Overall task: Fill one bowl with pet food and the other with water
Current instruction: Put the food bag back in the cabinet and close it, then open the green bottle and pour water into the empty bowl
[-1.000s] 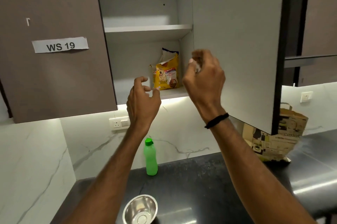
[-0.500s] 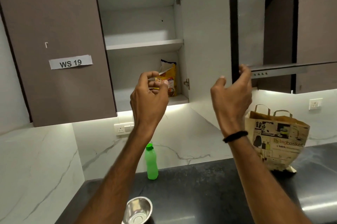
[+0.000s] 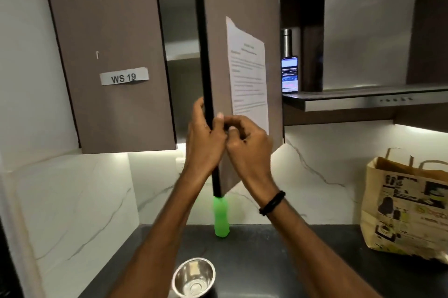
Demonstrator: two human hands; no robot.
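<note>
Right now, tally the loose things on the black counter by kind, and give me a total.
Green bottle: 1, upright by the wall, its top hidden behind the cupboard door.
Steel bowl: 1, at the counter's near edge.
Printed paper bag: 1, standing at the right.
Total: 3. A second bowl is not in view.

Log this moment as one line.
hands: left, right at cabinet door edge | steel bowl: empty | green bottle: upright

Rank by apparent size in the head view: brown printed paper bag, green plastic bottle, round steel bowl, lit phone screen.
1. Brown printed paper bag, partly cropped.
2. Green plastic bottle and round steel bowl: similar; bottle top hidden, bowl nearer.
3. Lit phone screen.
</note>
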